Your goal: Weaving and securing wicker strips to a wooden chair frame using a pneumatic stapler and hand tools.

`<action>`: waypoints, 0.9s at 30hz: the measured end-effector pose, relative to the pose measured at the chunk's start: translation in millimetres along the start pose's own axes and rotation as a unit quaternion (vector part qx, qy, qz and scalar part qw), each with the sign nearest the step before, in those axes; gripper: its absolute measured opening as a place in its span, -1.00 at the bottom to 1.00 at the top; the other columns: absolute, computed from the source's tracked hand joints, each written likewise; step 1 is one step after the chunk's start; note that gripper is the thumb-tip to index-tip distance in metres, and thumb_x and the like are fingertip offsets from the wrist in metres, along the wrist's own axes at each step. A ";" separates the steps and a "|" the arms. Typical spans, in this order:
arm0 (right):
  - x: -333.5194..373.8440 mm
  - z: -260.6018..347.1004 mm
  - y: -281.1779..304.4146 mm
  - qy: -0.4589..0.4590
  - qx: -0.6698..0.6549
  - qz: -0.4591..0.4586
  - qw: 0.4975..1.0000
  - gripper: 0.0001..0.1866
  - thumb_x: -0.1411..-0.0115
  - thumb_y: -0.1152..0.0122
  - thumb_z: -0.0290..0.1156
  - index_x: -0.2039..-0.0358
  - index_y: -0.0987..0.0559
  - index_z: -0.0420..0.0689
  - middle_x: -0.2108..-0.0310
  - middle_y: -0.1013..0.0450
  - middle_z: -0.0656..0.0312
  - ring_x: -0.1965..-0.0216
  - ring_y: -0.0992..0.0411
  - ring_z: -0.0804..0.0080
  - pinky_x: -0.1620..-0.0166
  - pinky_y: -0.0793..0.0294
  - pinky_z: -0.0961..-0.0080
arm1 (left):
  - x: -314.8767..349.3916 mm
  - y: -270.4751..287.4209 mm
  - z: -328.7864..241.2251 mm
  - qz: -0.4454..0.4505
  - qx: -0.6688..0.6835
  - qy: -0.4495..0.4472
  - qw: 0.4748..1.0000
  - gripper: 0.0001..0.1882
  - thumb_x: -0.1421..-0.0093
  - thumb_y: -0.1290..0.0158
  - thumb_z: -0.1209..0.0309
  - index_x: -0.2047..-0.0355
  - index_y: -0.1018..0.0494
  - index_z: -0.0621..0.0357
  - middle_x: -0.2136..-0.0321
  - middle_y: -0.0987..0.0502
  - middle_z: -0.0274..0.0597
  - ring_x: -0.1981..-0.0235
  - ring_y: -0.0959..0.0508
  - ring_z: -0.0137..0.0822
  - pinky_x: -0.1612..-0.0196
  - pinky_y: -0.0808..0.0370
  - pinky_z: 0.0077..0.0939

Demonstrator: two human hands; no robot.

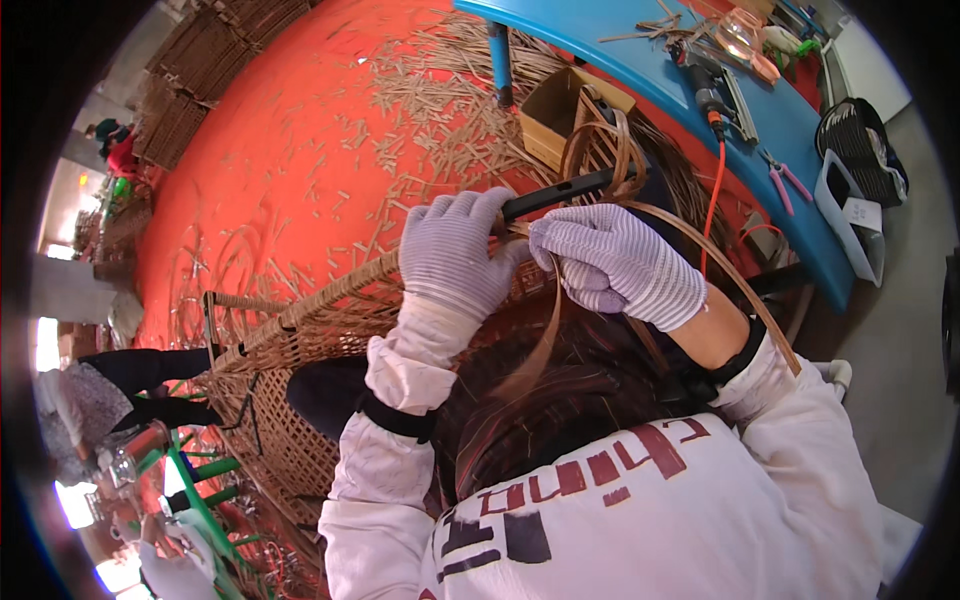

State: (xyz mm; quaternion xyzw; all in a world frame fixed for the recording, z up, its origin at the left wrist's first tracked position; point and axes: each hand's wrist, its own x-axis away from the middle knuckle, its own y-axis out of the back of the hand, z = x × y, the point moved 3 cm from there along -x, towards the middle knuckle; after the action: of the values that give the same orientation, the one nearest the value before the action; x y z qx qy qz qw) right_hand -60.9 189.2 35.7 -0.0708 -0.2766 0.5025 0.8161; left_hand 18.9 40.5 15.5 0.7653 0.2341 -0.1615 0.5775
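A woven rattan piece [320,315] with a dark metal frame lies across my lap and extends to the left. My left hand [455,250], in a striped knit glove, is closed on the frame where a black bar [565,190] meets the woven edge. Just right of it, my right hand [620,260], gloved alike, pinches a flat rattan strip [735,265]. One length of that strip curves back over my right forearm. Another strip end [535,365] hangs down between my hands. A loop of strips [625,150] wraps the bar's far end.
On the right, a blue table [640,55] holds a power tool [705,90] with an orange cord [715,200], and pink-handled pliers [785,185]. A cardboard box [560,115] stands below it. Cut rattan scraps [430,100] litter the red floor. Other people [85,405] are at the left.
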 end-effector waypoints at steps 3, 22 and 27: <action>-8.7 13.6 2.4 0.084 0.058 -0.009 0.995 -0.68 -0.31 -0.09 -0.21 0.45 -0.53 -0.22 0.81 -0.23 0.40 0.85 -0.14 0.68 0.79 -0.07 0.67 | -0.9 -3.6 -0.5 -0.010 -0.019 0.027 0.999 -0.75 -0.02 -0.22 0.28 0.25 -0.54 -0.03 0.45 -0.55 -0.32 0.33 -0.53 -0.19 0.23 -0.36 -0.28; -91.2 36.5 11.2 0.276 0.602 -0.142 0.736 -0.76 -0.17 -0.23 -0.23 0.36 -0.64 -0.17 0.50 -0.52 0.02 0.40 -0.53 0.10 0.29 -0.51 0.38 | 4.0 -5.7 -0.3 -0.137 0.029 0.067 0.988 -0.60 0.15 -0.36 0.25 0.29 -0.50 0.05 0.29 -0.55 -0.31 0.33 -0.54 -0.19 0.23 -0.35 -0.32; -115.9 44.9 18.8 0.153 0.656 -0.084 0.734 -0.72 -0.16 -0.20 -0.14 0.39 -0.66 -0.10 0.49 -0.53 0.06 0.38 -0.52 0.13 0.26 -0.50 0.35 | 2.9 -17.2 -3.9 -0.122 -0.019 0.006 0.992 -0.61 0.12 -0.34 0.25 0.25 -0.53 0.03 0.27 -0.57 -0.30 0.32 -0.55 -0.20 0.22 -0.36 -0.30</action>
State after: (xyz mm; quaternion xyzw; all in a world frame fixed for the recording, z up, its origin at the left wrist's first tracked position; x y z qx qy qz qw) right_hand -138.6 91.5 21.9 0.4299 0.2459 0.4714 0.7297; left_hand 11.9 48.6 1.2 0.7208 0.3324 -0.2214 0.5664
